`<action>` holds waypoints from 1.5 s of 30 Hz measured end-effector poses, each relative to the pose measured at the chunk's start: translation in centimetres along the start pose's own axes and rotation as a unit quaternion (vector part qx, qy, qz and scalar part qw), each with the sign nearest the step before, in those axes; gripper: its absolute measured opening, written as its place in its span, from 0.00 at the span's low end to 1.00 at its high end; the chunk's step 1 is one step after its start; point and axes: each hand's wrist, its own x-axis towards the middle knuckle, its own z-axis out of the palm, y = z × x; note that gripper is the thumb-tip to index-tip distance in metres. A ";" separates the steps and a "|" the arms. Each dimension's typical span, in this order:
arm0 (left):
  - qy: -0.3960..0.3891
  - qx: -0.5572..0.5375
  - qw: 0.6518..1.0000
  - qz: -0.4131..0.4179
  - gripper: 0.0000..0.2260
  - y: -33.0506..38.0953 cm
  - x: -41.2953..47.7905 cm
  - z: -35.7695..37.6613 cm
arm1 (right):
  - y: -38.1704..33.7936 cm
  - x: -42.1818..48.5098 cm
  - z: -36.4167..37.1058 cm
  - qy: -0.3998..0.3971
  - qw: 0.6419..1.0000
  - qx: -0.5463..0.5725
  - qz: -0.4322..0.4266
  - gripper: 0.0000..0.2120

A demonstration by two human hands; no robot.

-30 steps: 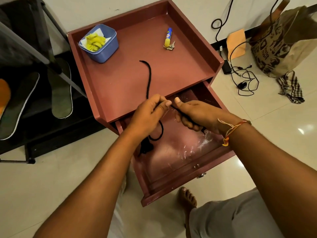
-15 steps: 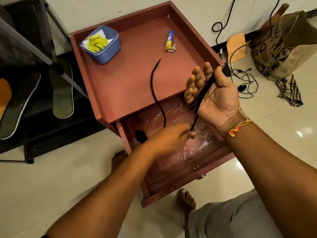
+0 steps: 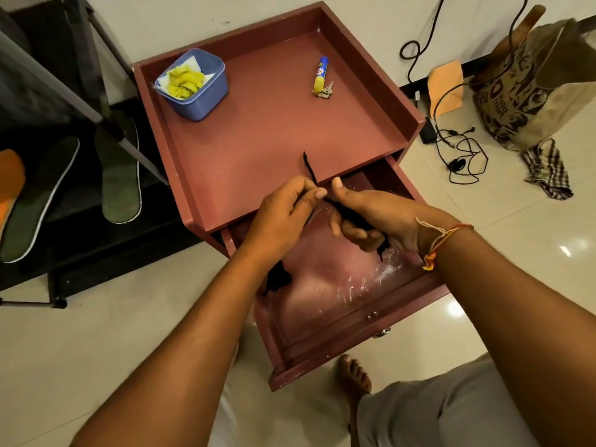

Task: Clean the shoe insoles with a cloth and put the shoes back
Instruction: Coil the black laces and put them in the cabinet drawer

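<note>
Head view: both hands work a black cord (image 3: 310, 167) over the open drawer (image 3: 338, 350).
Left hand (image 3: 283, 217) pinches the cord between thumb and forefinger. Right hand (image 3: 377, 217) has its fingers curled round a bundle of it, thumb up. Green insoles (image 3: 121, 175) rest on the black rack (image 3: 96, 240), well apart to the left. Checked cloth (image 3: 546, 171) lies on the floor, far right.

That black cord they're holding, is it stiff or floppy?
Probably floppy: the black cord curves above the left hand and bunches inside the right hand. Likely light, since it is thin. Unlikely to roll away.
</note>
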 end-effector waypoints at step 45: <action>-0.110 0.097 0.989 -0.011 0.07 0.1 -1.3 3.0 | -0.5 1.2 -1.0 0.051 0.794 0.558 -0.236 0.21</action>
